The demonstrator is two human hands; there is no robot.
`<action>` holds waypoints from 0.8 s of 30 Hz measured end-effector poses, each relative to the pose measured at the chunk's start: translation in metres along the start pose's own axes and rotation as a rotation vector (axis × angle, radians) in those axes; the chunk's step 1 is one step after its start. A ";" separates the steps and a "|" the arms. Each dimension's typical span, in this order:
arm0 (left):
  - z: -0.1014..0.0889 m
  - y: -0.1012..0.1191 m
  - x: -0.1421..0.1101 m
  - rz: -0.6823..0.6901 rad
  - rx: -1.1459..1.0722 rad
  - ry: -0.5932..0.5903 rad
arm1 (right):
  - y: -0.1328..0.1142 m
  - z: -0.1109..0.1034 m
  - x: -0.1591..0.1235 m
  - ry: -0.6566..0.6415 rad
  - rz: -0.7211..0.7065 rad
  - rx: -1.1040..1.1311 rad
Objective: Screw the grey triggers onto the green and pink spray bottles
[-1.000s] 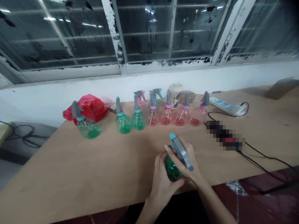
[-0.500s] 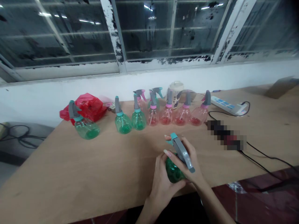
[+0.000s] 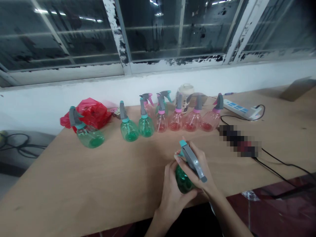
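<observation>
A green spray bottle [image 3: 183, 179] with a grey and teal trigger head is between my hands near the table's front edge. My left hand [image 3: 171, 187] wraps round the bottle's green body from the left. Closed about the spray head is my right hand [image 3: 197, 161], its thumb along the near side and its fingers by the teal trigger and nozzle. Part of the body is hidden behind my fingers. Beyond my hands stand a green spray bottle [image 3: 146, 126] and a pink spray bottle [image 3: 176, 121], among several others holding a little liquid.
A red plastic bag [image 3: 92, 113] lies at the back left, behind another green spray bottle [image 3: 91, 136]. A paper cup [image 3: 185, 95] stands by the wall. At right are a white power strip [image 3: 238, 108], black cables [image 3: 278, 164] and a blurred-out object [image 3: 239, 141].
The right thumb and fingers have shifted slightly around the spray head and trigger. Both hands keep hold of the bottle. The view has moved a little.
</observation>
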State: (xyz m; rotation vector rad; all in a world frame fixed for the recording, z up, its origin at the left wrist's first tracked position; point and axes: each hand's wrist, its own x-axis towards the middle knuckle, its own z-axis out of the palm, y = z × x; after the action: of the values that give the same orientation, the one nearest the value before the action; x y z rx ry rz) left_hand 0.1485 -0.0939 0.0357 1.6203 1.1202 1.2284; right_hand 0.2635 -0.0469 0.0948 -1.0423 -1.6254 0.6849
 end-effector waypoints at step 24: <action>-0.158 -0.003 -0.009 -0.270 0.718 0.530 | 0.018 0.021 -0.035 -0.321 0.075 -0.099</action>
State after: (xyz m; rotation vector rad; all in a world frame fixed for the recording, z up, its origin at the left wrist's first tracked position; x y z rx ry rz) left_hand -0.0068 -0.0886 0.0643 1.5757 2.2330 1.1692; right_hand 0.2515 -0.0684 0.0569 -1.1110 -1.9198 0.8635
